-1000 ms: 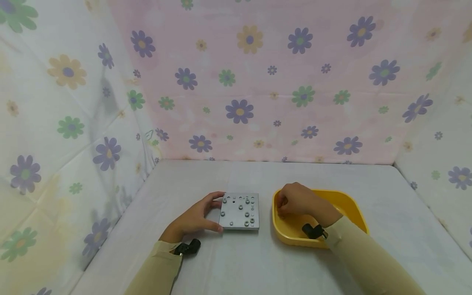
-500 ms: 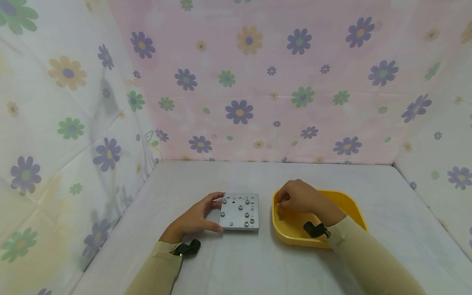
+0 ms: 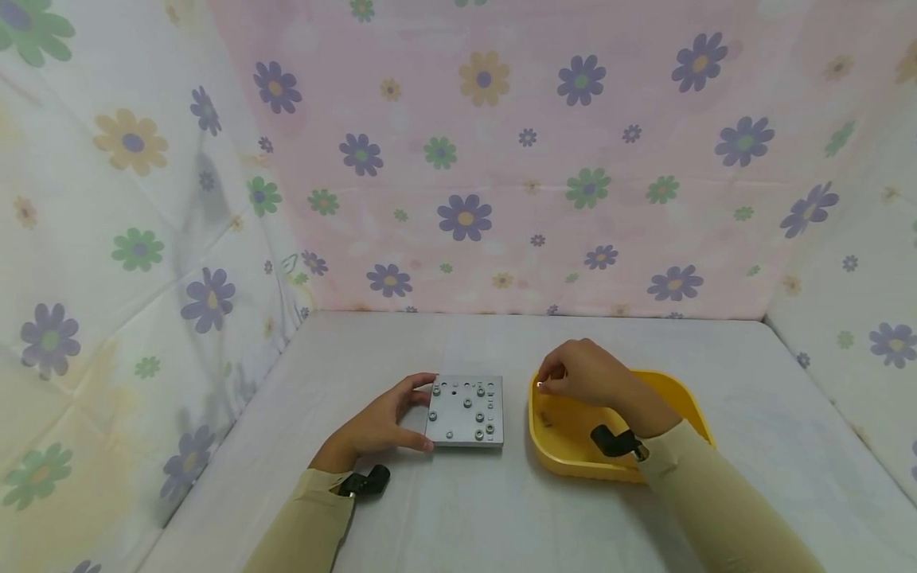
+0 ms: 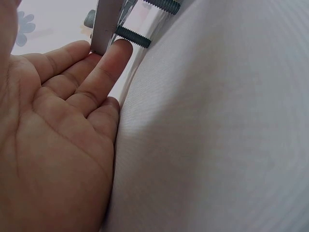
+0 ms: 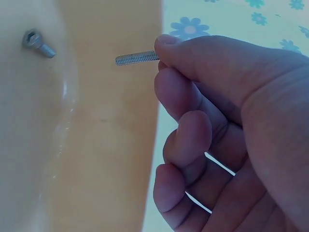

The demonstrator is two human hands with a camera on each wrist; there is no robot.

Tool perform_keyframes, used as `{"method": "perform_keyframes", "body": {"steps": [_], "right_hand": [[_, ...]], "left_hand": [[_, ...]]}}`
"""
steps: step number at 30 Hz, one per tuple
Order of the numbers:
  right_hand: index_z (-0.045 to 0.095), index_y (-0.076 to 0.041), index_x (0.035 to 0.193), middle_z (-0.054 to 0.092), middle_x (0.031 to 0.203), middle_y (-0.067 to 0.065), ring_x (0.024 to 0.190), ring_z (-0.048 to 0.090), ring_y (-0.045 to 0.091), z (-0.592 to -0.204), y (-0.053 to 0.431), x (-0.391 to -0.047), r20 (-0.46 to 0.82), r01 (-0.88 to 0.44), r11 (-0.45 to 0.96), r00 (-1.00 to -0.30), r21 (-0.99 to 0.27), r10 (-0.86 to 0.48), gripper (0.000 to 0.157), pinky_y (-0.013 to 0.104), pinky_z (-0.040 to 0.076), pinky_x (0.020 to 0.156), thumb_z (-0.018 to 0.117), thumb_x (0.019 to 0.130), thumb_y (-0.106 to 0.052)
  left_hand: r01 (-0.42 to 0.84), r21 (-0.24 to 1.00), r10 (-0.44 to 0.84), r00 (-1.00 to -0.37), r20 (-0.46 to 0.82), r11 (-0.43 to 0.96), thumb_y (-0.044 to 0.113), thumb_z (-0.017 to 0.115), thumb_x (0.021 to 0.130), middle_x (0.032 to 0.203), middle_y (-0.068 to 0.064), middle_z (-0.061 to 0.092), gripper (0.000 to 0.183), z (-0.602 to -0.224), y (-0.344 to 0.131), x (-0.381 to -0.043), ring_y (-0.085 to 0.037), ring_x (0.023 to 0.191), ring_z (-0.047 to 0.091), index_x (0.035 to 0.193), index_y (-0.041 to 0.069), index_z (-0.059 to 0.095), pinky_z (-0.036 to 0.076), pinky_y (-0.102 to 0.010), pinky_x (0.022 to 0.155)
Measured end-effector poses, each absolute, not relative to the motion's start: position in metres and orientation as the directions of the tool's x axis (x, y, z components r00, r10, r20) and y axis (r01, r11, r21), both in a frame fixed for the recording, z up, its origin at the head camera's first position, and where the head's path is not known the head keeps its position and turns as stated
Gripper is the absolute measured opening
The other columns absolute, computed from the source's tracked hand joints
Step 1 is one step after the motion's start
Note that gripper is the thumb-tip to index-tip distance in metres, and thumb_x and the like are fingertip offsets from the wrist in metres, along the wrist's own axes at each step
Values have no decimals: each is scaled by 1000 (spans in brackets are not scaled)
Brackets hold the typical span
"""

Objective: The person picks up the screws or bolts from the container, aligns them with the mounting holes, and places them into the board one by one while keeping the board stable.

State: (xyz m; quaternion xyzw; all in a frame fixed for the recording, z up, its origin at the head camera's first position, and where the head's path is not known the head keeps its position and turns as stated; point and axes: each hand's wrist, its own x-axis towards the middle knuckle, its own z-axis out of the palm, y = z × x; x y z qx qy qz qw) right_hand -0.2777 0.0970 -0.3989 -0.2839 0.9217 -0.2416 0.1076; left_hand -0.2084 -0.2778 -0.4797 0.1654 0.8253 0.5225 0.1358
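Observation:
A square silver metal plate (image 3: pixel 450 427) with several socket-head screws and holes lies in the middle of the table in the head view. My left hand (image 3: pixel 376 422) holds its left side, thumb at the near corner, fingertips at the far one. Beneath the plate, a dark threaded screw shank (image 4: pixel 133 36) sticks out close to one fingertip in the left wrist view. Over the left rim of a yellow tray (image 3: pixel 587 471), my right hand (image 3: pixel 583 374) pinches a screw (image 5: pixel 136 58) between thumb and index finger. Its threaded end points outward; the head is hidden by the fingers.
Another socket-head screw (image 5: pixel 38 43) lies on the tray's floor near its left wall. A white cloth covers the table (image 3: pixel 458 517), and flowered fabric walls (image 3: pixel 516 175) stand behind it and on both sides.
My right hand has risen from the tray's floor to its left rim, lifting a screw and uncovering another one below. My left hand and the plate have stayed put.

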Motion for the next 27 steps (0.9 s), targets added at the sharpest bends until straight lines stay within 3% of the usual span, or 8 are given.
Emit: {"method": "perform_keyframes", "body": {"steps": [15,27], "right_hand": [[80,-26,97,71,82,-9,77,60,16,-385,94,-273,9,-464,653,-819,-598,-573,4,32,54,71,77,94,-26],[79,-30,98,75,84,0,75,60,17,-374,82,-268,54,-467,606,-818,-644,-573,5,32,52,68,77,94,-33]], "left_hand": [[118,909,408,-911,-61,399,22,98,68,144,2,60,114,-480,-278,-208,-20,146,41,160,30,33,11,-57,127],[132,905,414,-909,-52,403,21,98,68,149,1,57,116,-482,-280,-209,-20,150,38,162,30,31,10,-56,128]]}}
